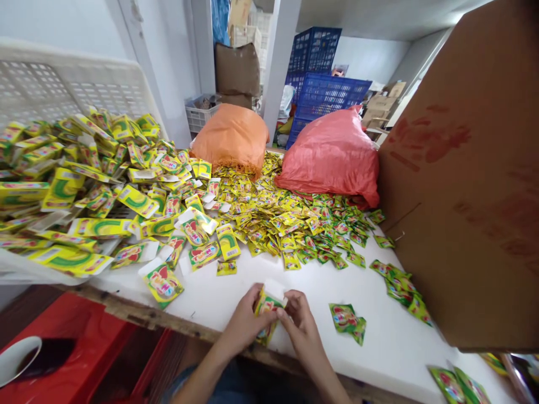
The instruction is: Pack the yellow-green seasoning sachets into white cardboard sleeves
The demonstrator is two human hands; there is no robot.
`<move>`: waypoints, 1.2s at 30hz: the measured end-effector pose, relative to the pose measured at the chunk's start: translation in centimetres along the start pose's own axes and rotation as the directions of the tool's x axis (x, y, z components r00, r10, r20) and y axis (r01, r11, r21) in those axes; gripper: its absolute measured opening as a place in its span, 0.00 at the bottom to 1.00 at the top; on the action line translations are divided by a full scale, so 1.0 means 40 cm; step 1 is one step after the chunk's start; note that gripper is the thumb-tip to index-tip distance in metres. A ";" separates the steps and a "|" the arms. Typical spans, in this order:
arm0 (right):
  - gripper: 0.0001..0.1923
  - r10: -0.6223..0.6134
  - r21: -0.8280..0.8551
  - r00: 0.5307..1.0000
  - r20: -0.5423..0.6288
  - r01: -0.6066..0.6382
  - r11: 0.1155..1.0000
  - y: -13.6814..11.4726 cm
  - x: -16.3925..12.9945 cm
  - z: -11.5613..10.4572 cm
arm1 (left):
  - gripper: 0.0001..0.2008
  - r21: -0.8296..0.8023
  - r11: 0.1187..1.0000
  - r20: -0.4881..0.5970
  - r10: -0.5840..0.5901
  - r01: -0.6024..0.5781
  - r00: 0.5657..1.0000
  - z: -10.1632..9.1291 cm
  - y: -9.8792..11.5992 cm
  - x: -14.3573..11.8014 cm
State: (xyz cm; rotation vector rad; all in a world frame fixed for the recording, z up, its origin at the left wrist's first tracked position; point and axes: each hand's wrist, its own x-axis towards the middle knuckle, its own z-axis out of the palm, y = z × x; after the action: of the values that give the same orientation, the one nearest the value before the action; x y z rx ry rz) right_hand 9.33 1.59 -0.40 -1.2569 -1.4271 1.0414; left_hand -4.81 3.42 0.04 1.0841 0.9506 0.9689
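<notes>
Both hands meet at the near edge of the white table [379,336]: left hand [243,321] and right hand [300,322] pinch one small yellow-green carton [268,306] between fingers and thumbs, white top flap up, so both are closed on it. Carton sits upright, just above the table edge. Judged step: working sachets into the carton or folding its flap; can't tell which, contents hidden by the fingers. Two loose green sachets [347,321] lie just right of the right hand, overlapping. Next move likely calls for keeping the left grip firm on the carton body while the right fingers free up for the flap or a sachet; thin card could crush if squeezed. Flat carton blanks [101,191] spill from a white crate [63,78] at left, one blank [162,282] near the left hand. A big sachet heap [290,219] covers mid-table, in front of an orange sack [231,137] and a red sack [332,154]. Large cardboard box [467,185] stands at right, blue crates [320,73] behind.
</notes>
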 end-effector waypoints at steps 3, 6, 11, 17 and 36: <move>0.14 0.059 0.180 0.998 0.000 -0.058 0.982 0.020 -0.009 0.011 | 0.26 -0.056 0.997 -0.108 0.038 -0.045 0.993 0.003 -0.007 -0.025; 0.11 0.025 0.100 0.999 0.024 -0.027 0.995 0.015 -0.006 0.020 | 0.18 0.065 0.996 -0.138 0.073 -0.065 0.988 -0.009 -0.007 -0.042; 0.13 -0.062 -0.064 0.990 0.127 0.071 0.995 -0.016 0.015 0.007 | 0.10 0.282 0.955 -0.019 0.105 -0.096 0.994 -0.040 0.021 -0.036; 0.12 -0.116 -0.180 0.979 0.167 0.146 0.973 -0.014 0.040 -0.025 | 0.07 0.259 0.947 -0.057 0.213 -0.191 0.975 -0.022 0.011 -0.004; 0.12 -0.027 -0.122 0.999 0.019 0.029 0.992 -0.040 0.040 -0.012 | 0.09 0.296 0.953 -0.203 0.129 -0.065 0.970 -0.010 0.031 0.005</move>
State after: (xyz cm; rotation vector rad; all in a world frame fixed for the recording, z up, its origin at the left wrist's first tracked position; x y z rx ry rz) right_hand 9.44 3.00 1.43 -1.3146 -1.5371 0.9596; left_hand -5.31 3.96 1.14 1.2955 1.2592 1.0706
